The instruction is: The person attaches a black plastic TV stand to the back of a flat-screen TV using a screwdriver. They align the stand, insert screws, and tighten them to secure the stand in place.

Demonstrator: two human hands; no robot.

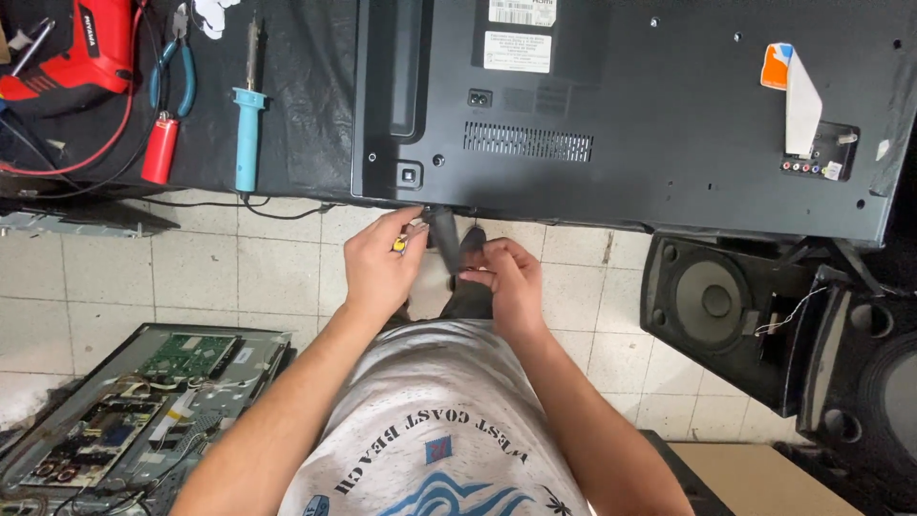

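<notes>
A flat-screen television [630,105] lies face down on a dark bench, its black back panel up. Just below its near edge, my left hand [382,263] grips a small tool with a yellow-and-black handle [399,245]. My right hand [506,277] is beside it, fingers closed on a dark, narrow object [445,239] that slants up toward the panel's edge. Both hands are over the tiled floor, close to my body.
On the bench at the left lie a blue-handled soldering iron [248,134], blue pliers [174,67], a red cylinder [160,150] and a red power tool [81,48]. An opened television with circuit boards [143,401] lies on the floor at the left. Black loudspeakers [726,306] stand at the right.
</notes>
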